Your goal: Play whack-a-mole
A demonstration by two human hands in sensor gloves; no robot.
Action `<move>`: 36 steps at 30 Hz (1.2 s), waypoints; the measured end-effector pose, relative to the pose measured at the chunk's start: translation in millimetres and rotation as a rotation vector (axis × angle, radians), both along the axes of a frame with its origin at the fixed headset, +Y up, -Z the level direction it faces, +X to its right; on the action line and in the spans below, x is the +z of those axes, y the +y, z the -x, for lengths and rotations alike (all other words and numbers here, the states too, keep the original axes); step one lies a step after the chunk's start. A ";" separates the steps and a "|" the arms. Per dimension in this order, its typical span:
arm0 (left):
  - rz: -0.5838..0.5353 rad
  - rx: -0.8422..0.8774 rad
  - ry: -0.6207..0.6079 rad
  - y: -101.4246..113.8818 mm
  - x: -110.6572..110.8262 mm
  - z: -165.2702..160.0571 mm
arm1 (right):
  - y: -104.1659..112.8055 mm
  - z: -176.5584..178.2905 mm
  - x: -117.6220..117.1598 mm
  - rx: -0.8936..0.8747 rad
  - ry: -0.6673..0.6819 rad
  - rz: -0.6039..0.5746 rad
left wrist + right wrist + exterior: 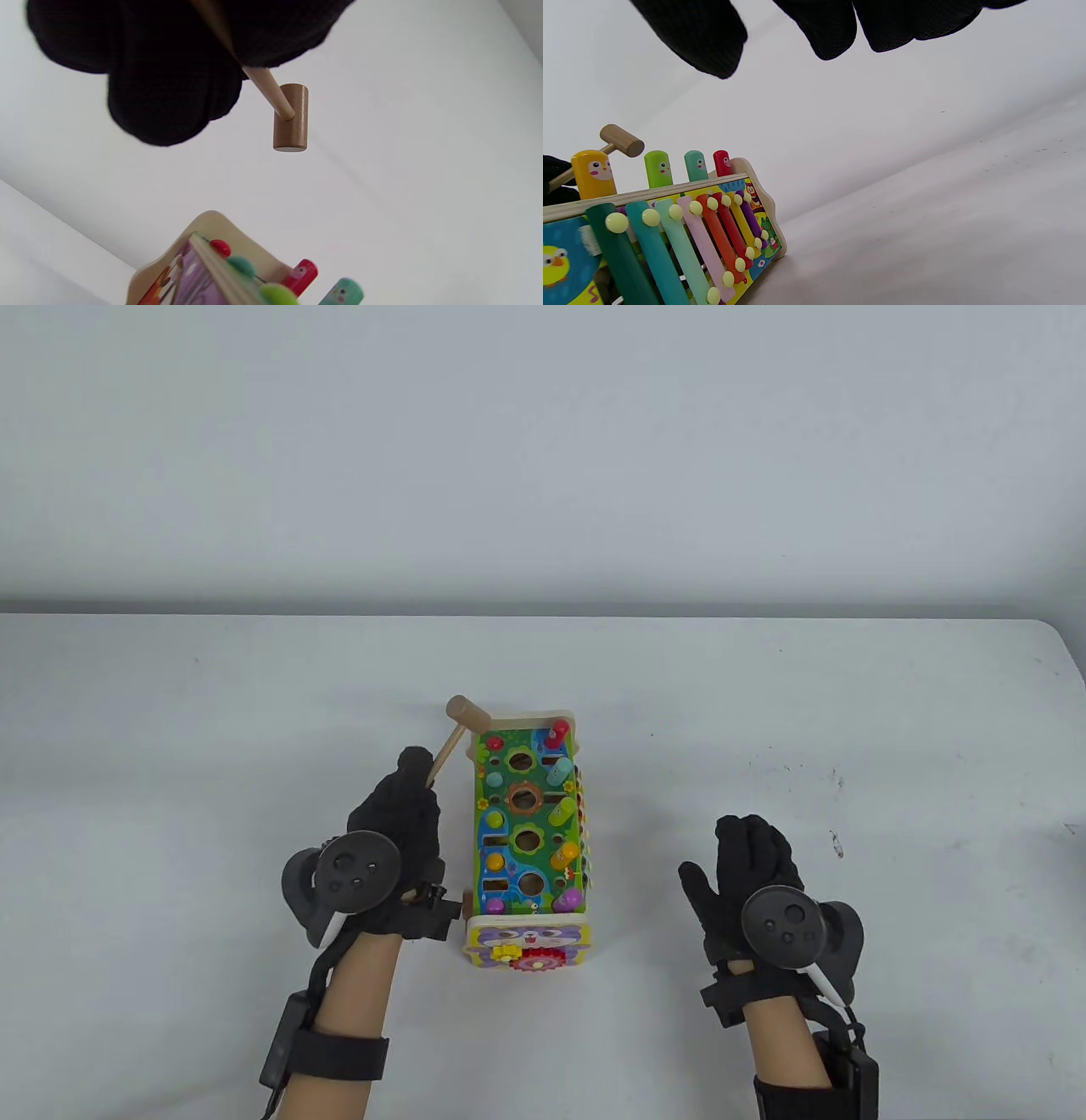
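A colourful wooden whack-a-mole toy box (528, 836) stands mid-table, with several raised pegs along its right side: red (559, 732), teal (561, 768), green (561, 813), yellow (564, 857) and purple (568, 901). My left hand (399, 823) is just left of the box and grips the handle of a small wooden hammer (467, 712); its head is raised over the box's far left corner. It shows in the left wrist view (291, 117) too. My right hand (751, 869) is open, fingers spread, right of the box and holding nothing.
A xylophone of coloured bars (683, 245) runs along the box's right side. A gear panel (526, 948) faces me on the near end. The white table (848, 712) ends at a rounded far right corner.
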State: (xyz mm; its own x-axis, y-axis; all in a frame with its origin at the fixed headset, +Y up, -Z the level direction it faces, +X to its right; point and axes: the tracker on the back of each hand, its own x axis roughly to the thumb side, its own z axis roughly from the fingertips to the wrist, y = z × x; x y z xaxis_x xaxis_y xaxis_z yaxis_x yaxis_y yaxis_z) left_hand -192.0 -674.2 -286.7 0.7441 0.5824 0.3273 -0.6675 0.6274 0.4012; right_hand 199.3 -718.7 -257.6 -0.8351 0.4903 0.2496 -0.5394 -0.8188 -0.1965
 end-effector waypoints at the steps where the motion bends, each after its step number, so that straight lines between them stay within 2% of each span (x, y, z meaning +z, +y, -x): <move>1: 0.002 0.023 -0.013 0.8 4.4 2.1 | 0.6 0.8 0.6 -0.002 0.004 -0.003; 6: 0.013 0.074 -0.051 -4.0 29.1 12.6 | 3.6 6.3 3.8 -0.017 0.029 -0.012; 9: 0.046 0.098 -0.051 -17.4 41.6 20.1 | 4.3 9.0 4.9 -0.018 0.040 -0.015; 14: 0.124 0.135 -0.038 -41.1 46.6 33.9 | 3.9 11.1 5.4 -0.011 0.047 -0.009; 18: 0.138 0.137 -0.027 -43.8 50.0 39.2 | 3.9 11.4 5.7 -0.013 0.049 -0.004; 25: 0.243 0.076 0.036 -55.1 45.3 48.6 | 3.3 12.2 6.0 -0.013 0.046 0.010; 32: 0.449 -0.099 0.115 -73.1 31.9 57.1 | 2.9 11.3 5.5 -0.014 0.035 0.031; 36: 0.512 -0.139 0.126 -80.4 26.8 59.2 | 2.8 11.4 5.2 -0.010 0.034 0.039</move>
State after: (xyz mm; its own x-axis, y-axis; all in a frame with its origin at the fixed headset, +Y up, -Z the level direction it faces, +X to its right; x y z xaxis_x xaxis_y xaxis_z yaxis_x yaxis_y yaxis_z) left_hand -251.2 -754.5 -259.8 0.8408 0.5369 -0.0694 -0.5305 0.8426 0.0925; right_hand 187.9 -715.9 -252.4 -0.8217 0.5083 0.2580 -0.5532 -0.8201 -0.1461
